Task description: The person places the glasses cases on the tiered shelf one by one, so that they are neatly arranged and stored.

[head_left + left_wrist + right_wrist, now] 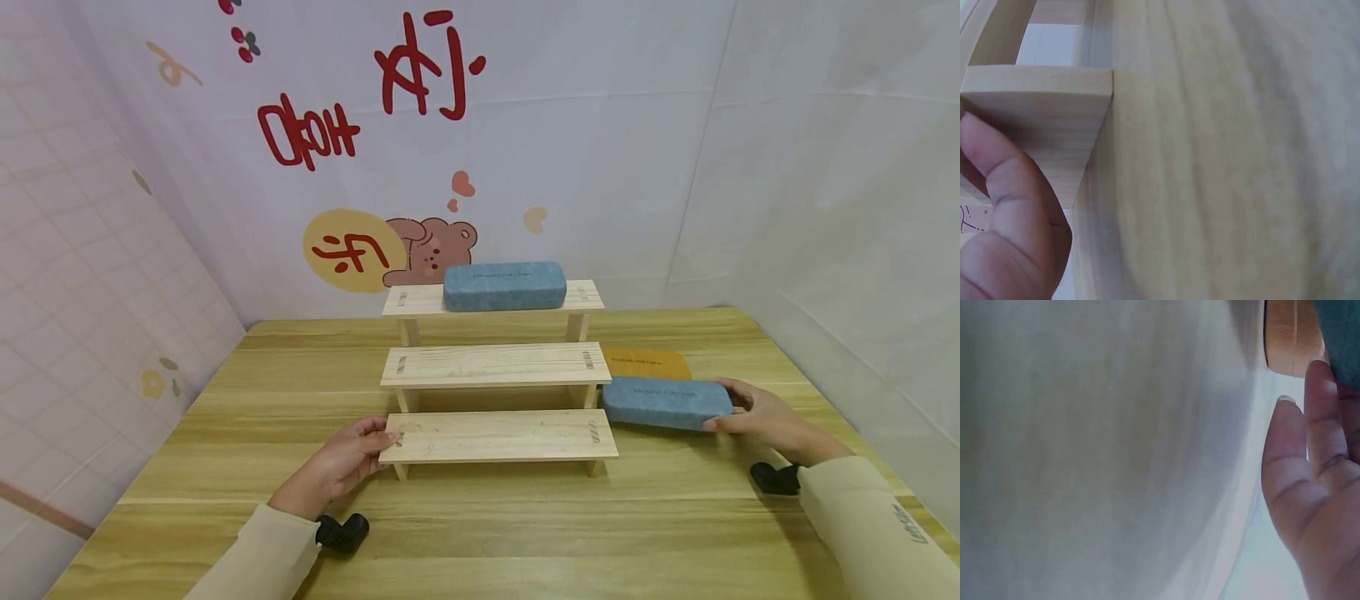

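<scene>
At the left end of the wooden rack [495, 365], we pinch the lowest shelf [498, 437] with the left hand [339, 467], thumb over the board's top. We apply light, steady pressure here so that the rack does not slide or tip. At the rack's right side, the lower blue case [667, 405] sits just beside it; we grasp the case's right end with the right hand [767, 423], thumb at the near edge, fingers toward the far side. We cannot tell whether the table [487, 533] bears the case's weight. Since we hold one end only, the far end may dip; we should support the case level and squeeze without denting its cover.

Behind the rack stands a printed backdrop [600, 167]. On the top shelf, the upper blue case [505, 287] lies lengthwise and could shift if we jolt the rack. At right, the orange case [647, 364] lies behind the lower blue case, partly hidden by it. Between these two cases and the rack there is little clearance; we should guard against bumping the rack's right end.
</scene>
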